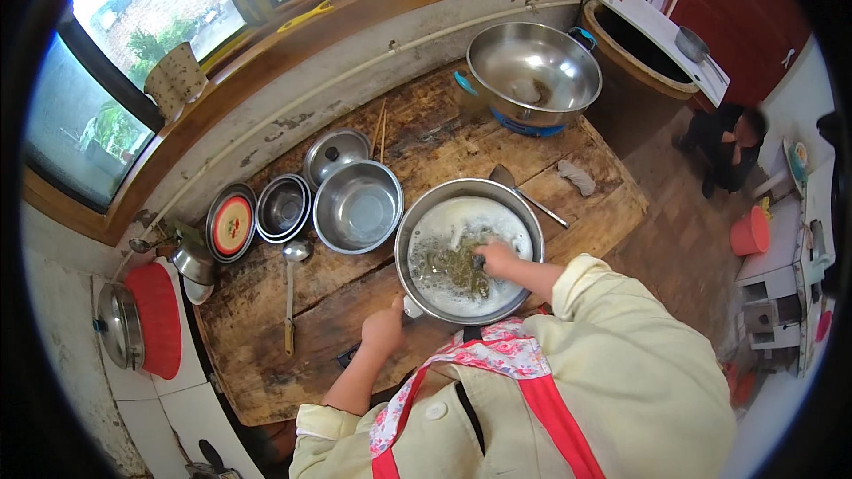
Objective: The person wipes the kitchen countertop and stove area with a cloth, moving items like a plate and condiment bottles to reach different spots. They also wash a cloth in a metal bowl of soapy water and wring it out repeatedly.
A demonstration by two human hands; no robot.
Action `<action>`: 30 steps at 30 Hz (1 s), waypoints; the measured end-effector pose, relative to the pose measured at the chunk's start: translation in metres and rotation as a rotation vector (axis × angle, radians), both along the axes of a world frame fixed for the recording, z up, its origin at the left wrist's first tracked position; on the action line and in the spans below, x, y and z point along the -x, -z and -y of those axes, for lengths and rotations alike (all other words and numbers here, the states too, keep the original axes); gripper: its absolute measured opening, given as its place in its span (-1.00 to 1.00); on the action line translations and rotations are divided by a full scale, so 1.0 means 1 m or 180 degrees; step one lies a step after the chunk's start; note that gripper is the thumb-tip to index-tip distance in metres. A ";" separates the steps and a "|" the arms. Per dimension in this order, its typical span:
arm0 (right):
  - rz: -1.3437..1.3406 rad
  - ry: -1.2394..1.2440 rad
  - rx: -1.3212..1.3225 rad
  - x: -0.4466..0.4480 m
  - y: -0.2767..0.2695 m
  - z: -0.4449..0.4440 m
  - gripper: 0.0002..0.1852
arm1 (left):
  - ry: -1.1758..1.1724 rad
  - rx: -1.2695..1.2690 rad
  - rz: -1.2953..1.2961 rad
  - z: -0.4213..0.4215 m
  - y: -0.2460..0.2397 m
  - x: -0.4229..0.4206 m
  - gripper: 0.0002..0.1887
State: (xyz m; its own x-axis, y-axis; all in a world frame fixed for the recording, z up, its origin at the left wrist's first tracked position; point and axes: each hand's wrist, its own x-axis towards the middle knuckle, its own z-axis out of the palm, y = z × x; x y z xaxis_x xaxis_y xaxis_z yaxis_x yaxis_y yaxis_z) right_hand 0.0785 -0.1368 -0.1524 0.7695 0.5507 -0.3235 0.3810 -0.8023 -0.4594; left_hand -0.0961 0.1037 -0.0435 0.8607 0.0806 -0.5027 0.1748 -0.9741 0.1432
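A large stainless steel pot [403,246] stands on the wooden table, holding cloudy, foamy water [432,219] with bubbles on its surface. My right hand [498,259] reaches over the near right rim, its fingers down at the water near the middle. Something small and dark shows under those fingers; what it is and whether it is held are unclear. My left hand [384,327] is closed at the pot's pale side handle [412,307], thumb up against it. Just behind the pot lies a metal spatula [532,203], its blade partly hidden by the rim.
Left of the pot are a steel basin [358,206], nested bowls [283,207], a lid [336,153] and a ladle [290,293]. A steel wok [532,66] and grey cloth [576,177] occupy the table's far right part. Beyond its right edge, a person [729,146] crouches near a large vat [639,53].
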 end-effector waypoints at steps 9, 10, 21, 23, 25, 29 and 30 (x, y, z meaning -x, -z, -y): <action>-0.3063 0.4904 -0.3307 -0.061 -0.006 -0.004 -0.72 | 0.0126 0.0176 -0.0135 -0.004 -0.009 -0.004 -0.36; -0.3096 0.4926 -0.3590 -0.070 -0.005 -0.009 -0.73 | 0.0124 0.0221 -0.0104 -0.005 -0.011 -0.005 -0.36; -0.1758 0.2058 -0.3141 -0.053 0.017 -0.138 -0.73 | 0.0053 0.0358 0.0108 -0.006 -0.008 -0.001 -0.49; -0.1853 0.1013 -0.2643 -0.022 0.014 -0.140 -0.61 | 0.0047 0.0299 0.0139 -0.006 -0.004 -0.001 -0.49; -0.2212 0.0180 -0.2035 0.005 0.009 -0.127 -0.50 | 0.0007 0.0200 0.0056 -0.006 0.000 -0.002 -0.45; -0.3045 -0.0749 -0.0391 0.035 -0.005 -0.075 -0.35 | -0.0002 0.0271 -0.0028 -0.006 0.003 -0.004 -0.34; -0.3064 -0.1013 -0.0343 0.036 -0.009 -0.060 -0.33 | -0.0004 0.0284 -0.0052 -0.006 0.002 -0.005 -0.31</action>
State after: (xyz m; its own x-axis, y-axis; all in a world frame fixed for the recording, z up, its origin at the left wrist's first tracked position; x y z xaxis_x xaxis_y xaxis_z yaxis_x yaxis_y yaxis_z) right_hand 0.0424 -0.0765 -0.1431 0.0215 0.7471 -0.6644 0.0000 -0.6645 -0.7473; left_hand -0.0912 0.1097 -0.0452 0.8522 0.0360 -0.5219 0.1792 -0.9574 0.2265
